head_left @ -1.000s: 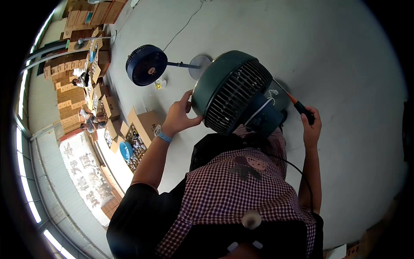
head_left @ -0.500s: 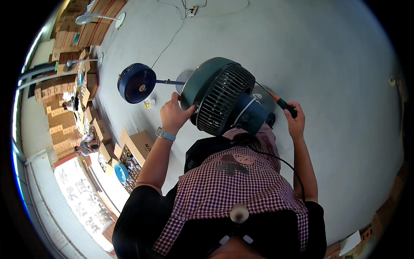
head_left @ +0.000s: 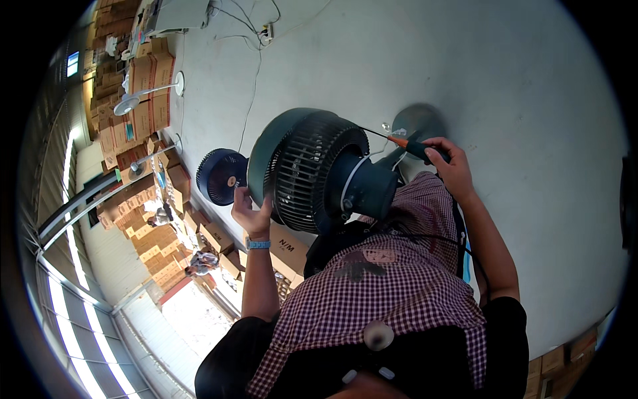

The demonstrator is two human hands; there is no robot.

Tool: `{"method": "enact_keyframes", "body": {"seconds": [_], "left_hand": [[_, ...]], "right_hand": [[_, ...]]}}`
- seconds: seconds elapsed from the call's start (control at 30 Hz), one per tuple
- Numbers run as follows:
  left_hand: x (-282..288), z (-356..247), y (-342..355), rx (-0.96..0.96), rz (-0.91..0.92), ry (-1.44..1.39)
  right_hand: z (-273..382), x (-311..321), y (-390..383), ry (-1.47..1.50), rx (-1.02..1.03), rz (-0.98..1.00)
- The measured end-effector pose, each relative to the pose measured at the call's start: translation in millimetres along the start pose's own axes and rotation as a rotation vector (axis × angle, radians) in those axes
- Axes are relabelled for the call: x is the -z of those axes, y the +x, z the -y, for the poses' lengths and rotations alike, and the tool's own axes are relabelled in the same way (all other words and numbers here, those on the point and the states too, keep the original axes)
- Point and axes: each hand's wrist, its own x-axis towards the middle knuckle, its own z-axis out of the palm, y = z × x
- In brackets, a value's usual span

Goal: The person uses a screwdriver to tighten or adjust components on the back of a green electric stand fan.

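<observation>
A dark green pedestal fan [head_left: 306, 169] stands in front of me, its head turned to the left and its slatted rear cage facing me. My left hand [head_left: 252, 214] grips the lower left rim of the fan head, with thumb and fingers around the edge. In my right hand [head_left: 452, 166] is a screwdriver [head_left: 417, 147] with a dark green and orange handle. Its thin shaft points left, and the tip is at or close to the cage's upper edge; contact cannot be made out. A white cord loops around the motor housing [head_left: 369, 183]. The round base [head_left: 422, 123] rests on the floor.
A dark blue fan [head_left: 222, 176] stands just beyond, to the left. A power strip [head_left: 267, 34] with cables lies on the floor ahead. Cardboard boxes [head_left: 292, 249], white fans [head_left: 127, 104] and people [head_left: 201, 263] are along the left.
My view has swung, and the fan head now sits further left and turned more. The screwdriver has come up alongside the cage, more level than before. Both hands keep their holds.
</observation>
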Motion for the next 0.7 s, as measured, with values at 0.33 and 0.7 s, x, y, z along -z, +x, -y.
{"method": "enact_keyframes", "body": {"seconds": [0.33, 0.7], "left_hand": [[15, 31, -16, 0.160, 0.065, -0.140], [36, -4, -35, 0.293, 0.209, -0.001]], "right_hand": [[6, -18, -2, -0.075, 0.284, -0.114], [20, -20, 6, -0.091, 0.124, 0.082]]}}
